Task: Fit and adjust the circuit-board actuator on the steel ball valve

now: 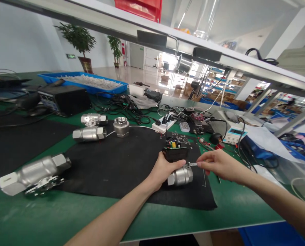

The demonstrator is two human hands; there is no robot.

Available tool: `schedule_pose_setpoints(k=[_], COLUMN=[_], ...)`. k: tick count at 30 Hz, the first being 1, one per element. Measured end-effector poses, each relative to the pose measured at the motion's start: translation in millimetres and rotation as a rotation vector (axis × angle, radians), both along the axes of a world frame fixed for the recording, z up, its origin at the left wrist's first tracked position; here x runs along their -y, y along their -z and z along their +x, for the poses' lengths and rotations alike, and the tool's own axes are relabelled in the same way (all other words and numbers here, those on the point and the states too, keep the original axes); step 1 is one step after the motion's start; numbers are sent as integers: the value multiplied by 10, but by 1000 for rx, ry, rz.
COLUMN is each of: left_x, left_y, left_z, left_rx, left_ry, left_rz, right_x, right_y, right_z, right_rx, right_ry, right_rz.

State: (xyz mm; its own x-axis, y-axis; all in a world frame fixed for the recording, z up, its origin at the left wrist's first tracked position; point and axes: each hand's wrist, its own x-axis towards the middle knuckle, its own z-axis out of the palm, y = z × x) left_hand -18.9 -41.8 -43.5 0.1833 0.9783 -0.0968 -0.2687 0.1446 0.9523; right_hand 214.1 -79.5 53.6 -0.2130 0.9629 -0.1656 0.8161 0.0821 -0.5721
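Observation:
My left hand (164, 170) is wrapped around a steel valve body (181, 175) with a black actuator box (176, 152) on top, standing on the black mat (121, 164). A small green circuit board (173, 144) shows in the open top of the box. My right hand (217, 164) pinches a thin metal tool (192, 164) whose tip reaches the joint between box and valve.
A large steel valve (33, 174) lies at the left on the green bench (65, 218). Two more valves (90, 128) and a steel fitting (121, 126) sit behind the mat. Cables, a white power strip (165, 123), instruments and a blue tray (85, 82) crowd the back.

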Motion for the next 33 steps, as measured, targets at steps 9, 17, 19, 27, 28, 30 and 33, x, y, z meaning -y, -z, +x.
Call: schedule_pose_setpoints(k=[9, 17, 19, 27, 28, 30, 33], left_x=[-12, -77, -83, -124, -125, -122, -116], left_y=[30, 107, 123, 126, 97, 28, -56], left_z=[2, 9, 17, -42, -43, -36, -17], left_rx=[-21, -73, -83, 54, 76, 120, 163], left_ry=[53, 81, 74, 136, 154, 186, 221], left_rz=[29, 52, 41, -50, -60, -65, -30], right_x=[-12, 210, 278, 435, 433, 412, 349], right_y=[236, 133, 94, 106, 150, 266, 466], right_z=[113, 269, 247, -101, -177, -332, -528], right_rx=[-583, -729, -702, -711, -748, -837, -941], right_ry=[134, 136, 127, 139, 133, 130, 166], right_rz=[-336, -327, -272, 132, 156, 198, 256])
